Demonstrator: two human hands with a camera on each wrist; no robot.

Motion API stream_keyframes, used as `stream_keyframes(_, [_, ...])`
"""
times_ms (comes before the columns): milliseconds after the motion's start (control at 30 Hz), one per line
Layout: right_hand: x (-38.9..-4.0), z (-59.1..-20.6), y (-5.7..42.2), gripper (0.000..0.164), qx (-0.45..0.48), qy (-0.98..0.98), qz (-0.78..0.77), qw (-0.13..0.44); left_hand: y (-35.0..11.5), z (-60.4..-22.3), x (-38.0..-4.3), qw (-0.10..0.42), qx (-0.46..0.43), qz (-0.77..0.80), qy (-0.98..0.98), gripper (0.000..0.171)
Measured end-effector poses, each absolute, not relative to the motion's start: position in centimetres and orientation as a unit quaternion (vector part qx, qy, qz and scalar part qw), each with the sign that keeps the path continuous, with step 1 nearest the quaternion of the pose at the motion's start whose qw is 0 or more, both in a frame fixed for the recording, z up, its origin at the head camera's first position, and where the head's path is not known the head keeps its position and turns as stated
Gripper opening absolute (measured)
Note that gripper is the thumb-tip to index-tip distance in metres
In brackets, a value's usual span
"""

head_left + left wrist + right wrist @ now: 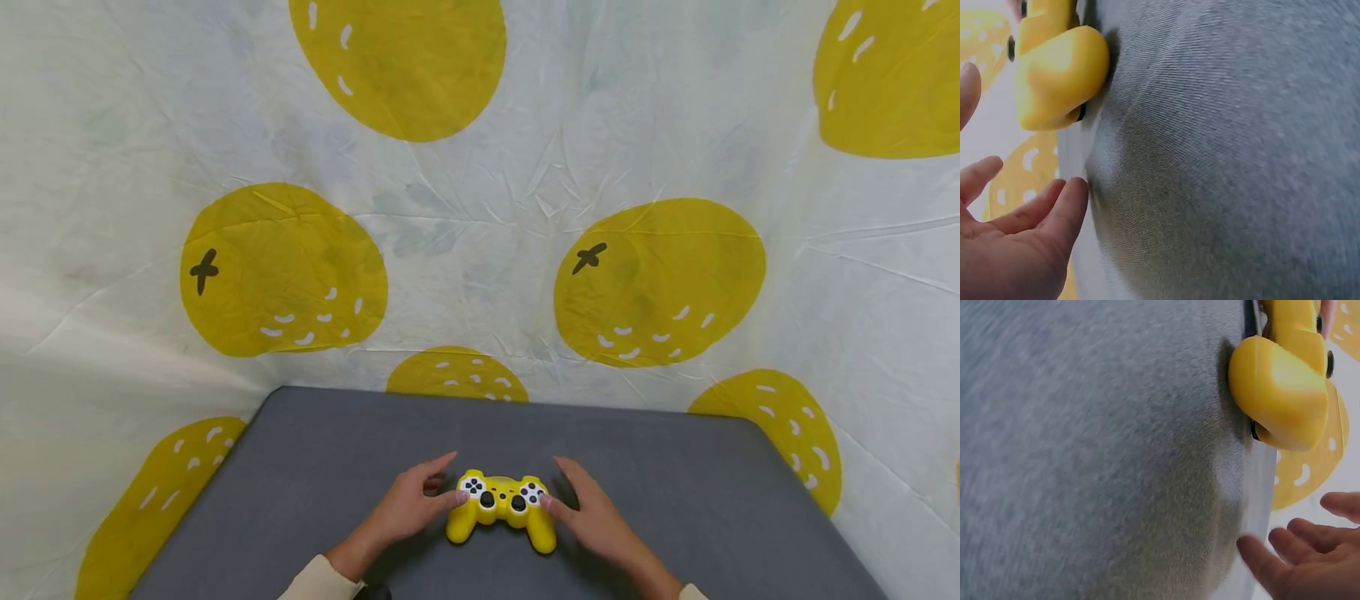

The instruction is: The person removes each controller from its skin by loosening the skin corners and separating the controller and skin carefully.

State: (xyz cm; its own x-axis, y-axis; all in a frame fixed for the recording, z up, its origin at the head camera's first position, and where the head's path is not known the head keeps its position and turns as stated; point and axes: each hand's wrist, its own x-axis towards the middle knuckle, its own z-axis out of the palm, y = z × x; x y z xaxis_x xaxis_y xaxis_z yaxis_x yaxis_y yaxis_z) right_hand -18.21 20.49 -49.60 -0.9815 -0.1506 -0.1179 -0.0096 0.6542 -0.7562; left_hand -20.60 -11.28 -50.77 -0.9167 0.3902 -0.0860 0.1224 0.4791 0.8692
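Note:
A yellow game controller (502, 510) with black thumbsticks and white button areas lies on the grey surface, its two grips toward me. On its left side is my left hand (408, 502), fingers spread and the thumb tip at the controller's edge in the head view. My right hand (597, 515) mirrors it on the other side, thumb reaching toward the buttons. Both wrist views show a gap between the fingers and the nearest yellow grip, seen as the left grip (1063, 78) and the right grip (1279, 394). Whether either thumb touches the controller, I cannot tell.
The grey cloth-covered tabletop (337, 437) spreads around the hands. Behind it and along both sides hangs a white curtain (472, 275) printed with large yellow fruit. Something small and dark (373, 592) shows by the left sleeve.

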Motion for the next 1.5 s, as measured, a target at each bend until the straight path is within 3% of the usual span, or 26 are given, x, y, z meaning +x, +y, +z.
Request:
stream_keyframes(267, [-19.0, -49.5, 20.2, 0.071, 0.025, 0.865, -0.490, 0.101, -11.1, -50.8, -21.4, 0.167, 0.109, 0.585, 0.786, 0.075])
stream_keyframes(567, [-19.7, -50.4, 20.6, 0.073, 0.011, 0.778, -0.607, 0.160, -10.4, -50.8, -22.1, 0.210, 0.050, 0.653, 0.726, 0.078])
stream_keyframes(1033, [-20.6, -51.0, 20.9, 0.072, -0.014, 0.745, -0.626, 0.230, -9.8, -51.5, -22.9, 0.285, 0.031, 0.656, 0.698, 0.073])
stream_keyframes(1500, [-21.0, -50.6, 21.3, 0.071, -0.044, 0.755, -0.610, 0.239, -9.1, -51.5, -22.8, 0.285, 0.038, 0.661, 0.694, 0.067])
